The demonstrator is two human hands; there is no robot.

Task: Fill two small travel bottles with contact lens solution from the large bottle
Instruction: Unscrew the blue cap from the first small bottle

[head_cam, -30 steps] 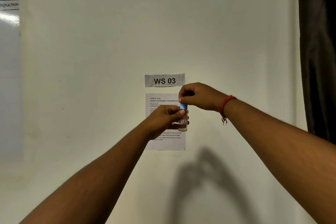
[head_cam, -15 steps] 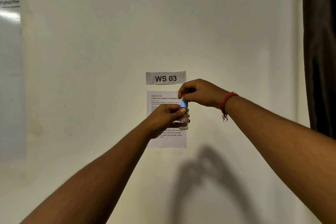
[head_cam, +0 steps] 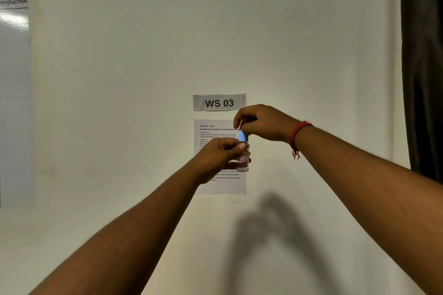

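A small clear travel bottle (head_cam: pixel 244 161) with a red-lettered label is held up at arm's length in front of a white wall. My left hand (head_cam: pixel 221 157) grips its body from the left, thumb across the neck. My right hand (head_cam: pixel 261 123) pinches the light blue cap (head_cam: pixel 243 136) from above; the cap sits right on top of the neck. A red thread band circles my right wrist. The large bottle and a second travel bottle are not in view.
Behind the hands a paper label reading WS 03 (head_cam: pixel 219 102) and a printed task sheet (head_cam: pixel 215 182) are stuck to the wall. A whiteboard (head_cam: pixel 14 93) hangs at the far left. A dark curtain (head_cam: pixel 423 67) runs down the right edge.
Both hands and the bottle stay almost in place, shifting slightly up in view. My right hand's fingers have shifted on the cap.
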